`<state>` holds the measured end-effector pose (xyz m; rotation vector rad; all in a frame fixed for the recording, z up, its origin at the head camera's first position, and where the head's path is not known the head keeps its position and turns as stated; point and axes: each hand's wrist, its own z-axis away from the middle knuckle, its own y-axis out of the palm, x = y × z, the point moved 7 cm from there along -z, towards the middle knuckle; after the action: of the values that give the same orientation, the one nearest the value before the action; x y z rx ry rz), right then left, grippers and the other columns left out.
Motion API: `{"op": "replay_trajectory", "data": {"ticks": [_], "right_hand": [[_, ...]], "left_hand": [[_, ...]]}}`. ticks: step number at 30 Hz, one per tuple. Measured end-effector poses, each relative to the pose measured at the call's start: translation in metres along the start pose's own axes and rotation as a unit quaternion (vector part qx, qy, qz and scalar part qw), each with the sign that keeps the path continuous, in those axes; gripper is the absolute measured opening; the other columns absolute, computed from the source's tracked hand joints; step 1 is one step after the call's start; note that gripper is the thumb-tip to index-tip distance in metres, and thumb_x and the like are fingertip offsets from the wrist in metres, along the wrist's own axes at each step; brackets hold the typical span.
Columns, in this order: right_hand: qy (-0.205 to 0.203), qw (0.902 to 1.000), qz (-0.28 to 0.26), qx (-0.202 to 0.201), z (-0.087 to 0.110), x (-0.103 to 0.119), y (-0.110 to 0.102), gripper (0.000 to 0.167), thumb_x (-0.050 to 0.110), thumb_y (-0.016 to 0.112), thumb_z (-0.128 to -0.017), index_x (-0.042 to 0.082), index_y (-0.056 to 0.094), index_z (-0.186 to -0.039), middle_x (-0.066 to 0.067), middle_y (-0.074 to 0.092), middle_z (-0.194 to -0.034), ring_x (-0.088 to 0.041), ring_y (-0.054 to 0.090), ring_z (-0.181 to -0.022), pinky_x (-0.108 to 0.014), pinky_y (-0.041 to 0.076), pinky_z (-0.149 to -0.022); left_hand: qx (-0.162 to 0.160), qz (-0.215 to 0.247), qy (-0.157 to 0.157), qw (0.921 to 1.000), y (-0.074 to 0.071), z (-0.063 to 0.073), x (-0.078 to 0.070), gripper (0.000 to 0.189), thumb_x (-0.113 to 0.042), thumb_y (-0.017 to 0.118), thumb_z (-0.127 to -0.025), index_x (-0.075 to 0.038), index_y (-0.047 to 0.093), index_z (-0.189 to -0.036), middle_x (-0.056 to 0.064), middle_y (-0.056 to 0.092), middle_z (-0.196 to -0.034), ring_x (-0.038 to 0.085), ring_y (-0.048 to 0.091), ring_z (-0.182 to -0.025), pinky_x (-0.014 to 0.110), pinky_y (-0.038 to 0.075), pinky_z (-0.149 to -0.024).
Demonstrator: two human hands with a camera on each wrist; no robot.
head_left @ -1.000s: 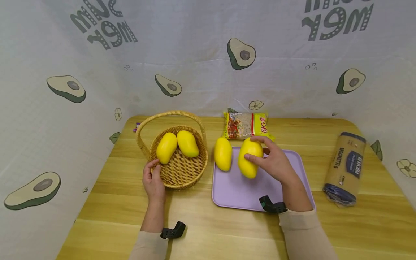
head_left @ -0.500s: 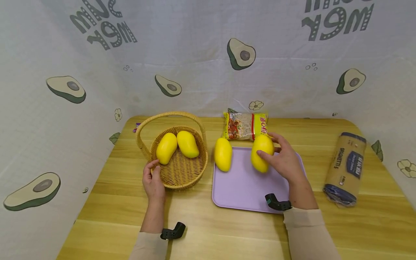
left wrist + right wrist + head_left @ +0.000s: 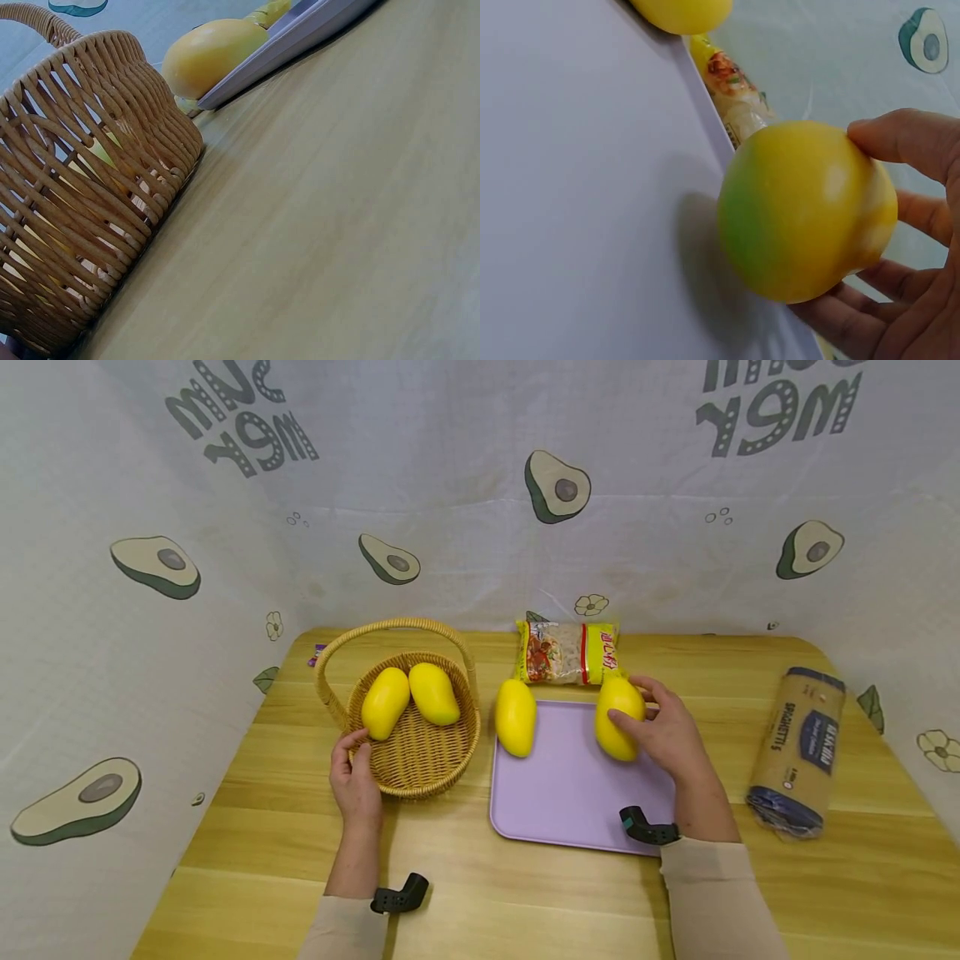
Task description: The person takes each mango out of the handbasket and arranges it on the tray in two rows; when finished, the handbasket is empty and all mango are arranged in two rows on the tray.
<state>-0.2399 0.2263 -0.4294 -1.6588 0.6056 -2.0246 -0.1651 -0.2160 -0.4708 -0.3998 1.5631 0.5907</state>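
My right hand (image 3: 667, 731) grips a yellow mango (image 3: 618, 718) over the back right of the lilac tray (image 3: 558, 810), thumb on one side and fingers around the other. In the right wrist view a shadow lies on the tray beside this mango (image 3: 802, 214), which shows a greenish patch. Another mango (image 3: 515, 718) lies at the tray's back left corner. My left hand (image 3: 356, 781) holds the near left rim of the wicker basket (image 3: 420, 764). Inside the basket, two mangoes (image 3: 386, 703) lie toward the back. The left wrist view shows mostly the basket's woven side (image 3: 97, 180).
Behind the tray lies a bag of dried food (image 3: 566, 652) with yellow ends. A brown and blue spaghetti packet (image 3: 798, 752) lies at the right. A small purple item (image 3: 317, 653) is behind the basket's handle. A patterned white curtain (image 3: 465, 527) closes off the back and sides.
My right hand has carried the mango to the right across the tray, away from the other mango, and slightly back. The left hand and the basket stay in place.
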Motion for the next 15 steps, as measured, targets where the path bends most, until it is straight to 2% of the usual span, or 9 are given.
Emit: {"op": "replay_trajectory", "data": {"ticks": [7,15], "right_hand": [[0.039,0.9987,0.021,0.023,-0.001,-0.011,0.001,0.085,0.045,0.07,-0.094,0.014,0.027,-0.161,-0.028,0.033,-0.16,-0.045,0.046,-0.128,-0.055,0.051,-0.099],[0.048,0.997,0.037,0.048,-0.001,-0.013,0.003,0.085,0.054,0.062,-0.096,0.012,0.027,-0.161,-0.028,0.032,-0.16,-0.047,0.043,-0.135,-0.059,0.048,-0.106]], "left_hand": [[0.002,0.002,0.002,1.0,0.0,0.0,0.001,0.023,-0.007,0.049,-0.102,0.003,0.061,-0.119,0.01,0.05,-0.145,0.021,0.031,-0.15,0.043,0.021,-0.125],[0.005,0.003,-0.002,1.0,0.0,0.0,0.002,0.022,-0.009,0.049,-0.103,0.001,0.062,-0.118,0.009,0.05,-0.144,0.02,0.03,-0.151,0.043,0.021,-0.125]]}}
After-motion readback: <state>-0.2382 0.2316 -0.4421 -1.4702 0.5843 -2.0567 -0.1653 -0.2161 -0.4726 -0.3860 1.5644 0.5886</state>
